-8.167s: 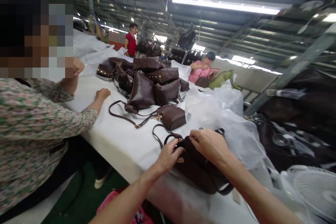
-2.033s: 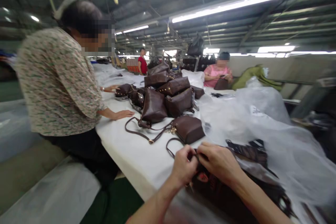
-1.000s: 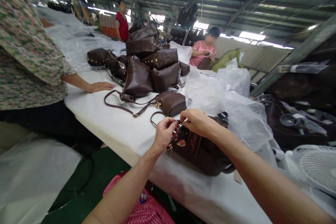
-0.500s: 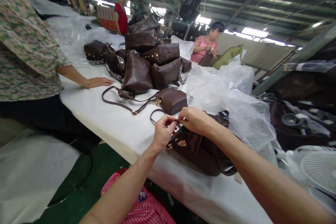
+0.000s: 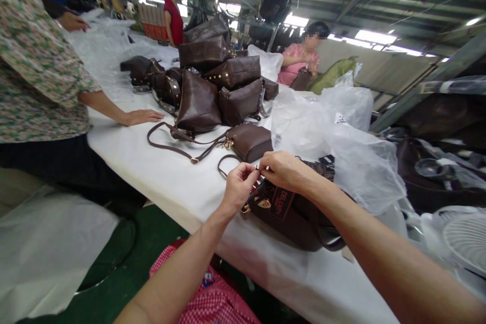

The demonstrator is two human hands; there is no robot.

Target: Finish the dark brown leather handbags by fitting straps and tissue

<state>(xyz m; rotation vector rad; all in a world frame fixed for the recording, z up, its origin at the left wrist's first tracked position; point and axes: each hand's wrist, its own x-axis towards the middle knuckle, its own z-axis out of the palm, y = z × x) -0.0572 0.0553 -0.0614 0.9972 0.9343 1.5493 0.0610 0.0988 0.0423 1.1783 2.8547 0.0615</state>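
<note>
A dark brown handbag [image 5: 292, 217] with a hang tag lies near the front edge of the white table [image 5: 167, 182]. My left hand [image 5: 239, 187] and my right hand [image 5: 284, 171] meet just above the bag's top, both pinched on a small piece at its strap end; what exactly they pinch is too small to name. The bag's thin strap [image 5: 224, 162] loops out to the left on the table. Behind it lies a small brown shoulder bag [image 5: 250, 142] with a long strap.
A pile of brown bags [image 5: 212, 86] stands mid-table. Clear plastic bags [image 5: 341, 147] are heaped at the right. A person in a patterned top rests a hand [image 5: 140, 117] on the table at the left. Two other people are at the far end. A white fan [image 5: 459, 238] is at the right.
My hands have stayed pinched together above the bag, rising slightly. The view has shifted a little. The person's hand at the left has stayed flat on the table.
</note>
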